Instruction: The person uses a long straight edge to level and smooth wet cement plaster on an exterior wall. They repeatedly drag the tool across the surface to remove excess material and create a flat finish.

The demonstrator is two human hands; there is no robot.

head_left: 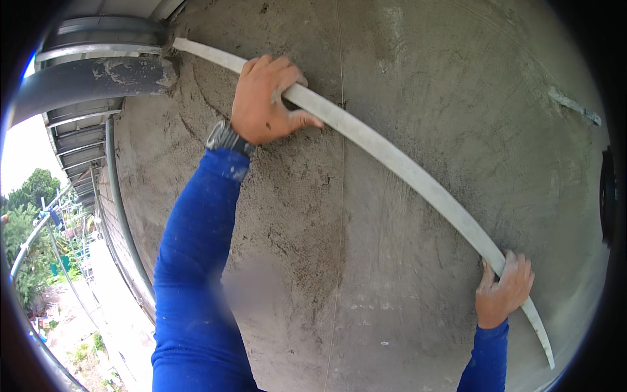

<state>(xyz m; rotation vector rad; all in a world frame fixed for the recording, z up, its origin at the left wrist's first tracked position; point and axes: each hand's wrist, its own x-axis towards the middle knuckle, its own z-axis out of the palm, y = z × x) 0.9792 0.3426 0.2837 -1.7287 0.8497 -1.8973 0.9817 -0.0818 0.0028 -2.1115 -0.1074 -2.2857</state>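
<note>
one long straightedge point(392, 157) pressed flat across wet plaster wall point(405, 78), slanting from above the left hand point(264, 101) down past the right hand point(503, 291). two hands, both wrapped around it, spaced wide, likely for even pressure. one watch point(225, 138) just below left hand. one thin string point(341, 196) between the hands.

Grey wall, pale straightedge, blue sleeves

The wall point(392, 248) is rough, mottled grey plaster; the straightedge point(392, 157) whitish grey; both sleeves point(196, 261) bright blue; the watch point(225, 138) dark grey; the trees point(26, 215) green.
</note>
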